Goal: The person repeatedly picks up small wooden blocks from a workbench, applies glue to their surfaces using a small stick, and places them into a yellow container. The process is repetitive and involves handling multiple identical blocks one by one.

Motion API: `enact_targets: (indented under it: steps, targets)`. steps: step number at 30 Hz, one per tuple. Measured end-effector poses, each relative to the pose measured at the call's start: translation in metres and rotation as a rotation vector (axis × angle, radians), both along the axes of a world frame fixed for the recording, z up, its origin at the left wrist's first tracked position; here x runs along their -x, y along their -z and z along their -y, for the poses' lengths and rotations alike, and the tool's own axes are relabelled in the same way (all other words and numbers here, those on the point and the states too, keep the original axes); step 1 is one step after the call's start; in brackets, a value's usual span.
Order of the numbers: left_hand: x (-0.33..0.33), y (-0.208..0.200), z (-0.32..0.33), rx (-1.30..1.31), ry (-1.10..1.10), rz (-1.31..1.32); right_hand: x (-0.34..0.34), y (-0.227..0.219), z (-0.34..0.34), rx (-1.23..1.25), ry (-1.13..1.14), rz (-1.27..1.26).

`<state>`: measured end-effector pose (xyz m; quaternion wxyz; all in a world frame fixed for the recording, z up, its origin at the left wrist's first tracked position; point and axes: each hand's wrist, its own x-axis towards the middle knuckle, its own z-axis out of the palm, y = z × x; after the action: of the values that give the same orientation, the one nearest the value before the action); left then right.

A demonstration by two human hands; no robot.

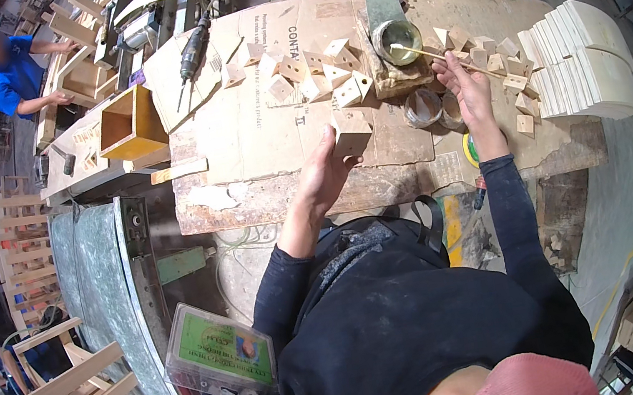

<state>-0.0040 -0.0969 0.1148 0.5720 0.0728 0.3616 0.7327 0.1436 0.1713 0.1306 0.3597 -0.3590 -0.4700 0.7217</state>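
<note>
My left hand (323, 166) is closed around a small wooden block (352, 133) above the near part of the cardboard-covered bench. Between the fingers of my right hand (466, 91) is a thin wooden stick (437, 56). The stick's far end dips into a round jar (398, 40) with pale stuff in it, which stands on a wooden block base. Several wooden blocks with drilled holes (315, 86) lie in a loose group left of the jar. More small blocks (487, 53) are scattered to the right of it, near my right hand.
Stacked curved pale boards (581, 62) stand at the bench's right end. A power drill (195, 54) lies at the far left on the cardboard (238, 139). Two small round containers (424, 106) sit below the jar. A yellow box (130, 124) and a person in blue (16, 77) are further left.
</note>
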Motion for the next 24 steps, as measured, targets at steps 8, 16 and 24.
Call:
enact_targets:
  steps: [8, 16, 24]
  targets:
    - [0.005, -0.026, -0.009, -0.068, 0.004, -0.062, 0.001, -0.03, 0.019, -0.014, -0.023, -0.089]
    - [0.006, -0.055, -0.01, -0.173, 0.012, -0.066, -0.001, -0.08, 0.098, -0.285, -0.188, -0.079]
    - [0.004, -0.075, -0.005, -0.241, 0.039, -0.084, 0.002, -0.079, 0.102, -0.342, -0.144, -0.131]
